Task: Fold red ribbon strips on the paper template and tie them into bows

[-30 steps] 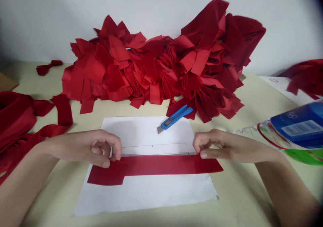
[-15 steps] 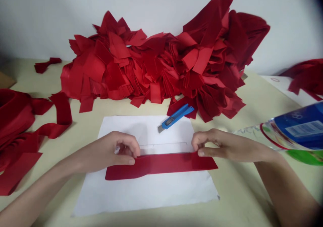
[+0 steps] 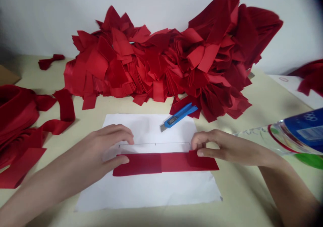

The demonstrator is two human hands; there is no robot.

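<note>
A long strip of red fabric [image 3: 164, 163] lies across the lower half of a white paper sheet [image 3: 148, 195], with a doubled layer visible over its left part. My right hand [image 3: 217, 148] pinches the strip's upper edge near its right end between thumb and fingers. My left hand [image 3: 101, 149] is spread open just above the strip's left part, with the thumb tip at its upper edge. It holds nothing. Thin pencil lines [image 3: 153, 143] run across the paper just above the strip.
A blue utility knife [image 3: 178, 116] lies at the paper's top edge. Behind it rises a large heap of red fabric pieces [image 3: 156, 63]. Loose red bands [image 3: 17, 119] lie at the left, and a plastic bottle [image 3: 297, 136] lies at the right, over the cream table [image 3: 259, 99].
My left hand has released the strip and opened. The strip's left end has shifted right and now lies flatter. My right hand still pinches the strip, and the view has tilted slightly.
</note>
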